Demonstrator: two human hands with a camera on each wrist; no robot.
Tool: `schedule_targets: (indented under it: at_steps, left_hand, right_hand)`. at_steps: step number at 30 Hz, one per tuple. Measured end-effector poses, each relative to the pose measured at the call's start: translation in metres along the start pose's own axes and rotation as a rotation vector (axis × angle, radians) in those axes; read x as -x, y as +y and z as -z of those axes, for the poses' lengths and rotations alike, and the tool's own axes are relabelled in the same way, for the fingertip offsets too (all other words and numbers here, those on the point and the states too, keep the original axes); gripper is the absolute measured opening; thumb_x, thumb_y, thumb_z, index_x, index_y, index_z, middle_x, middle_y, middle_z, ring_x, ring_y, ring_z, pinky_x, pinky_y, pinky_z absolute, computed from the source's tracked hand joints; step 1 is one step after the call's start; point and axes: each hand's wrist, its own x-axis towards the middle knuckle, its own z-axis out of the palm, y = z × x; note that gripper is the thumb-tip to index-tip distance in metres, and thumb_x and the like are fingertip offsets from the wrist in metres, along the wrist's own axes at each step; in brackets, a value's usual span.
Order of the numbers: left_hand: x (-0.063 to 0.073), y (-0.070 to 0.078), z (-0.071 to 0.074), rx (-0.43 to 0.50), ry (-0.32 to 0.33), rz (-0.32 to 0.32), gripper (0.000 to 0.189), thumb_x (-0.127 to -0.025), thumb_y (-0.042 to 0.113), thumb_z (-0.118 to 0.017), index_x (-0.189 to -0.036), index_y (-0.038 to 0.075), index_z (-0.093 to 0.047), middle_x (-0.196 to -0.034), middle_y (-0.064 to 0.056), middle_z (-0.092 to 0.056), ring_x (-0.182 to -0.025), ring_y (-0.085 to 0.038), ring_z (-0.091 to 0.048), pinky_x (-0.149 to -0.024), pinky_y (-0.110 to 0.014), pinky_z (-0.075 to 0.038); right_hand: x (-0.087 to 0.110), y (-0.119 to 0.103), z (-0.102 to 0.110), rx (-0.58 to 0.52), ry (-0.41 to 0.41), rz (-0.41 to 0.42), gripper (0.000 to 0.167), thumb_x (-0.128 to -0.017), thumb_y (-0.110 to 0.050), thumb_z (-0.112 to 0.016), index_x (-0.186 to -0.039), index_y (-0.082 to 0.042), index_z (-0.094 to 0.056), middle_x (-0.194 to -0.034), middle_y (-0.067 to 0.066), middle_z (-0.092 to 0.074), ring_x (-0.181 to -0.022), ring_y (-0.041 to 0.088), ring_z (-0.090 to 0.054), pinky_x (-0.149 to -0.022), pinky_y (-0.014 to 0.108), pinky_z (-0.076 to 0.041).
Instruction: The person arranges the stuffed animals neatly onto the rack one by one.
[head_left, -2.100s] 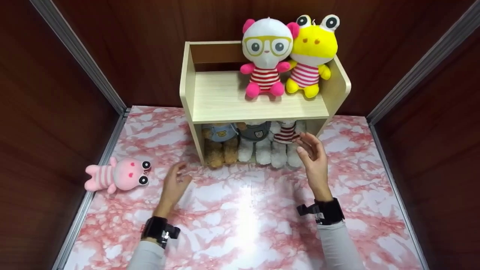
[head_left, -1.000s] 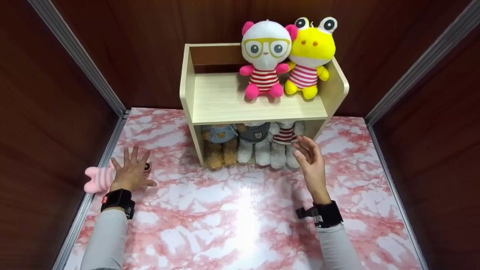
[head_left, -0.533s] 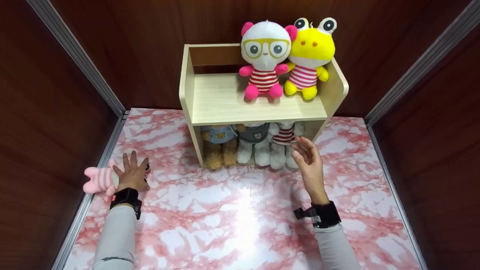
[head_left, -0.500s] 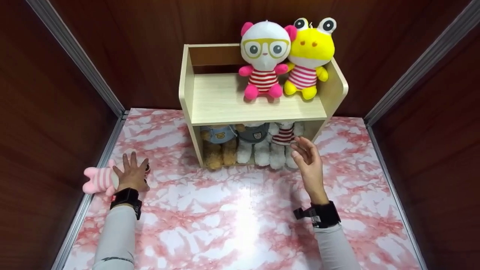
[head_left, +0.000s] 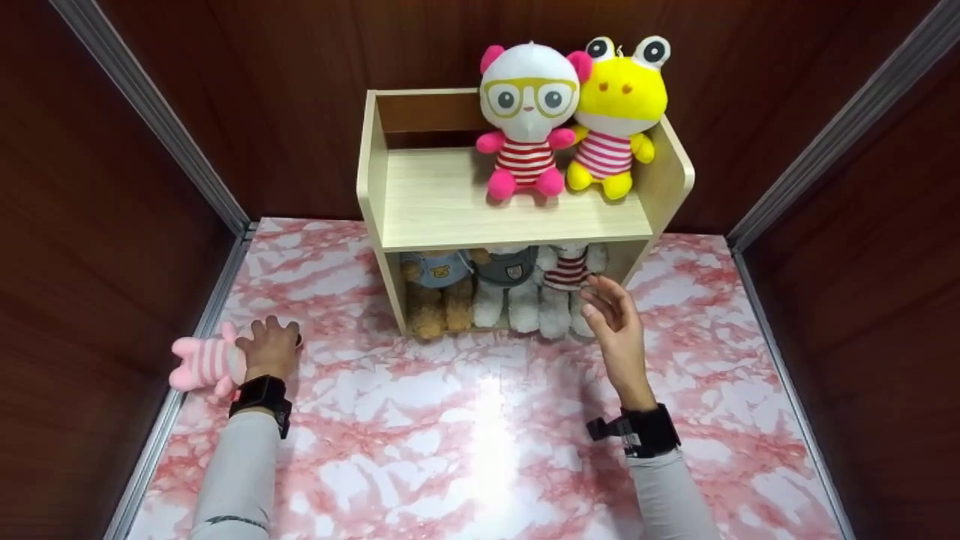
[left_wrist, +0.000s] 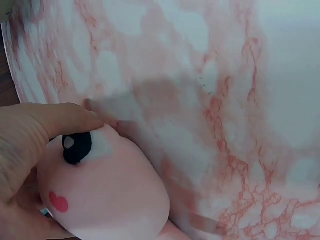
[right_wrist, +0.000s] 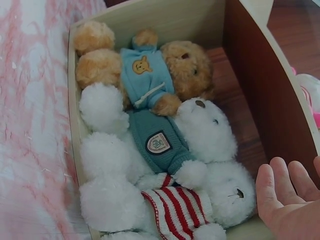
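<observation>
A pink plush toy (head_left: 206, 363) with a striped body and big black-and-white eyes lies on the marbled surface at the left. My left hand (head_left: 271, 349) grips its head from above, covering most of it in the head view. In the left wrist view the thumb lies by one eye, and the plush head (left_wrist: 115, 185) fills the hand's grasp. My right hand (head_left: 621, 330) hovers by the right front of the wooden shelf (head_left: 450, 217), fingers relaxed and holding nothing. Nearest to it is a white plush bear in a red-striped top (right_wrist: 175, 210) inside the lower compartment.
On the upper shelf sit a white-and-pink plush panda with glasses (head_left: 529, 97) and a yellow plush frog (head_left: 619, 97). Below, a brown bear in blue (right_wrist: 145, 75) and a white bear in green-grey (right_wrist: 155, 140) stand beside the striped one. Dark walls enclose three sides.
My left hand moved left from near the shelf onto the pink plush toy, spread over it, then its fingers curled round the head. The right hand has stayed nearly still.
</observation>
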Motion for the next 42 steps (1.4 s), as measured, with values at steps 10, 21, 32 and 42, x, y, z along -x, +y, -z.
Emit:
schedule_targets:
  at_steps: [10, 21, 32, 42]
  left_hand:
    - [-0.002, 0.027, 0.017, 0.093, 0.085, 0.011, 0.042, -0.086, 0.016, -0.078, -0.119, -0.005, -0.061, -0.115, -0.041, -0.053, -0.112, -0.062, -0.048, -0.079, -0.08, -0.043]
    - [0.004, 0.078, 0.043, 0.192, -0.017, -0.082, 0.054, -0.08, 0.023, -0.08, -0.124, -0.001, -0.058, -0.116, -0.035, -0.053, -0.114, -0.058, -0.046, -0.079, -0.077, -0.045]
    - [0.007, 0.134, 0.077, 0.497, -0.173, -0.234, 0.056, -0.083, 0.021, -0.082, -0.13, 0.002, -0.06, -0.115, -0.019, -0.063, -0.108, -0.039, -0.059, -0.103, -0.06, -0.043]
    - [0.016, 0.179, 0.093, 0.693, -0.134, -0.241, 0.064, -0.085, 0.033, -0.081, -0.139, 0.008, -0.059, -0.134, -0.016, -0.06, -0.12, -0.036, -0.058, -0.101, -0.055, -0.048]
  right_hand:
    - [0.002, 0.001, 0.0, -0.006, 0.011, -0.018, 0.058, -0.102, 0.0, -0.062, -0.153, 0.008, -0.035, -0.151, 0.024, -0.047, -0.136, 0.051, -0.043, -0.106, 0.034, -0.05]
    - [0.005, 0.002, 0.002, -0.001, 0.002, -0.023, 0.058, -0.102, 0.0, -0.061, -0.154, 0.003, -0.035, -0.152, 0.025, -0.045, -0.137, 0.051, -0.042, -0.105, 0.034, -0.05]
    - [0.009, 0.007, -0.002, 0.021, -0.014, -0.05, 0.058, -0.102, -0.001, -0.062, -0.153, 0.004, -0.035, -0.154, 0.027, -0.042, -0.136, 0.042, -0.047, -0.105, 0.034, -0.05]
    - [0.018, 0.018, -0.018, 0.047, -0.102, -0.069, 0.065, -0.101, 0.001, -0.062, -0.158, 0.003, -0.029, -0.16, 0.026, -0.037, -0.144, 0.042, -0.041, -0.115, 0.034, -0.041]
